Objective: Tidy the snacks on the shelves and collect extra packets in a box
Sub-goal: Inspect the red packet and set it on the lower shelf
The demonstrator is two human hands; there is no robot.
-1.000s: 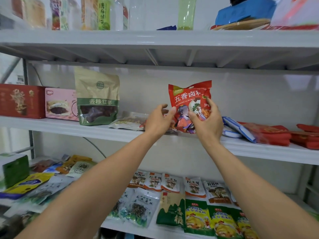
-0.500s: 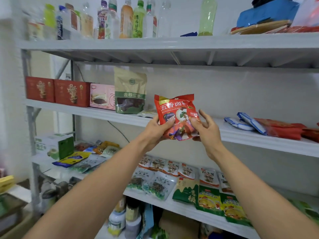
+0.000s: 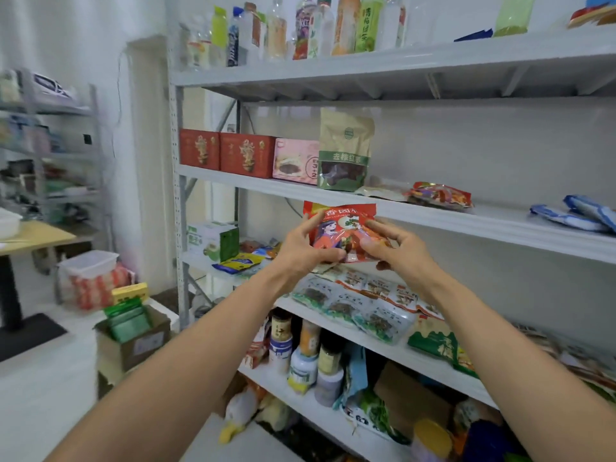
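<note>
Head: left hand [image 3: 300, 253], right hand [image 3: 398, 251] grip red packet [image 3: 340, 228] — lower corners covered.

Glossy plastic snack packet [image 3: 340, 233]; matt painted-metal shelves [image 3: 466, 225]; brown cardboard box [image 3: 140, 341].

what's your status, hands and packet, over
Left hand and right hand grip red snack packet, clear of the shelves. Cardboard box open on floor, left. Nothing seen in the way.

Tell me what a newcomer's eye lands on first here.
First, the red snack packet, held by the left hand and right hand in front of the shelves. Next, the open cardboard box of green packets on the floor at left, and the row of drink bottles on the top shelf.
</note>
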